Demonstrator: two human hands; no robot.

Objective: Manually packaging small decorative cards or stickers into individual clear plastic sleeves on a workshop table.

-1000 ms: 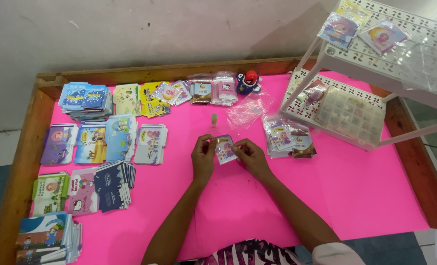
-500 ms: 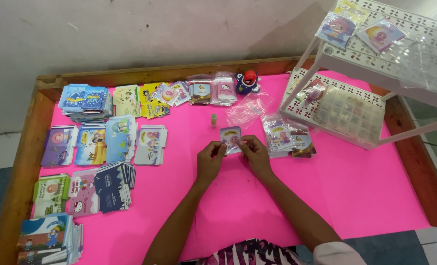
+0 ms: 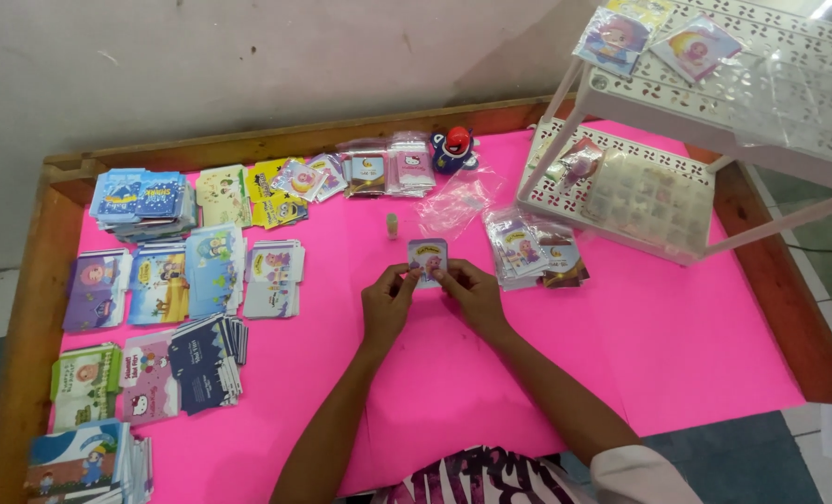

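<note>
Both my hands hold one small purple picture packet [image 3: 427, 258] upright over the middle of a pink table [image 3: 696, 345]. My left hand [image 3: 387, 303] pinches its lower left edge. My right hand [image 3: 471, 294] pinches its lower right edge. Just beyond the packet a tiny pale bottle [image 3: 392, 225] stands on the pink surface. A pile of similar clear-wrapped packets [image 3: 532, 250] lies to the right of my right hand.
Stacks of colourful card packs [image 3: 159, 280] cover the table's left side and back edge. A red and blue toy figure [image 3: 455, 147] sits at the back. A white perforated rack [image 3: 677, 112] with packets stands at the right. A wooden rim [image 3: 28, 317] borders the table.
The packet has turned from lying tilted between my hands to standing upright, slightly farther from me. My hands shifted a little to the right and forward with it.
</note>
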